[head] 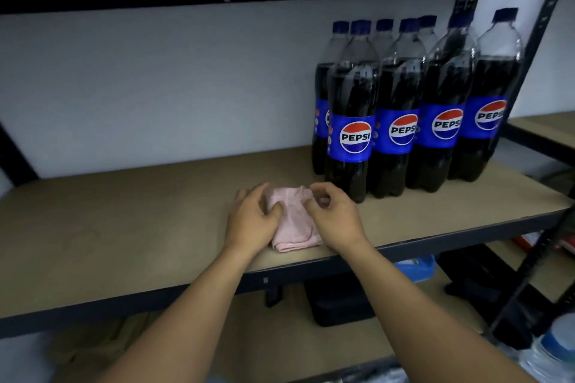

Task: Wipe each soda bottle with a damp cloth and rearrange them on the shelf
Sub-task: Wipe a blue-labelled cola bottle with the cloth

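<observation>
Tan fibreboard shelf point(124, 227) in dark metal frame point(543, 37); white wall behind.

Pale pink folded cloth point(292, 227): flat on the shelf near its front edge, just left of the bottles, between both hands.

Left hand point(252, 221): fingers point(256, 190) curled round the cloth's left side, thumb on top.

Right hand point(337, 218): fingers curled, thumb and forefinger pinching the cloth's upper right part.

Clear plastic soda bottles point(351, 121): dark cola, blue caps, blue labels with red-white-blue globe reading "PEPSI". Upright at the shelf's right end, four side by side in front, more behind with labels mostly hidden. Nearest bottle just beside the right hand, untouched.
</observation>
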Available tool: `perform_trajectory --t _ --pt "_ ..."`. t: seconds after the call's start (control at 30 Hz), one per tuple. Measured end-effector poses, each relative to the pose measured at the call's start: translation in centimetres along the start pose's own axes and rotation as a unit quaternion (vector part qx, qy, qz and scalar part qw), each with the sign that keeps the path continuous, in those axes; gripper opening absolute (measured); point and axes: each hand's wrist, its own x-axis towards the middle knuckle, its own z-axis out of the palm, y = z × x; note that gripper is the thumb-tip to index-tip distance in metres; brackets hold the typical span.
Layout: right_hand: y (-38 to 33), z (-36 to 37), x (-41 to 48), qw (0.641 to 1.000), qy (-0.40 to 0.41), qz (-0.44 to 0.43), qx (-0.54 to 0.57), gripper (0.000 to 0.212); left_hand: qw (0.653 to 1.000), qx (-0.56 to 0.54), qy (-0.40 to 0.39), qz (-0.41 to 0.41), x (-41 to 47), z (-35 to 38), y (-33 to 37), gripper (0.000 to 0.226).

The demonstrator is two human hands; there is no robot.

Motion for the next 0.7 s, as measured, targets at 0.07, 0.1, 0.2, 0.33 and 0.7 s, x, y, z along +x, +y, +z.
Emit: perform_trajectory --t 0.07,0.1,0.2,0.33,0.7 --pt "-0.1 -0.6 -0.4 0.997 0.035 0.013 0.061 0.013 1.000 -0.002 0.005 -0.002 -0.1 -0.1 0.0 0.045" --pt "-0.2 -1.1 -0.6 0.994 0.060 0.018 0.090 0.010 1.000 -0.008 0.004 0.004 -0.1 -0.1 0.1 0.040" --pt "0.1 -3.2 -0.5 0.984 0.142 0.009 0.109 0.006 0.999 -0.038 -0.002 0.024 0.3 -0.3 0.2 0.029" --pt "1.3 -6.3 0.9 0.985 0.159 0.007 0.070 0.023 0.995 -0.083 -0.025 0.043 1.1 -0.1 2.0 0.029" --pt "1.8 -7.9 2.3 0.992 0.094 -0.036 0.071 0.058 0.939 -0.308 -0.131 0.078 4.4 5.9 9.3 0.065"
